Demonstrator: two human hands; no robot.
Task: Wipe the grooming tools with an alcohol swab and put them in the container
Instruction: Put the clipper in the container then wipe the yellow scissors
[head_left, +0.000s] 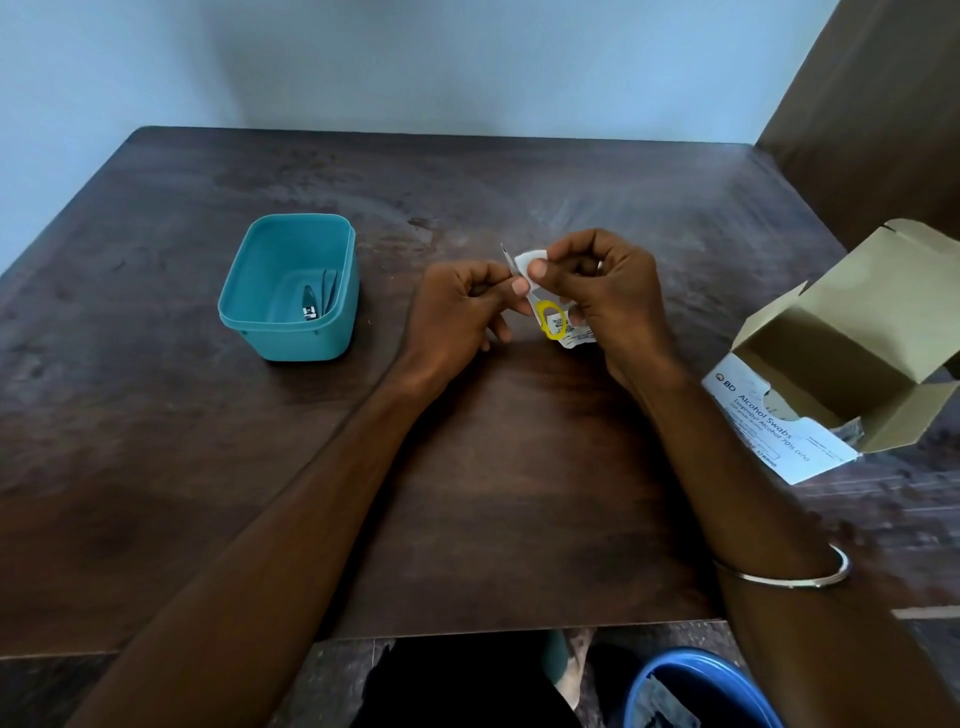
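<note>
My left hand (457, 306) and my right hand (597, 291) meet above the middle of the table, and both pinch a small white alcohol swab packet (525, 260) between thumb and fingers. Just below the hands shows the yellow loop handle of a small grooming tool (550, 319); the rest of it is hidden, and I cannot tell whether it lies on the table or is held. A torn white wrapper (579, 335) lies beside it. To the left stands the teal container (291, 332), holding a nail clipper (310, 306) and other slim tools.
An open cardboard box of alcohol swabs (810, 395) lies at the table's right edge, its flaps up. The dark wooden table (493, 493) stands against a pale wall. Below the front edge sits a blue tub (701, 691) on the floor.
</note>
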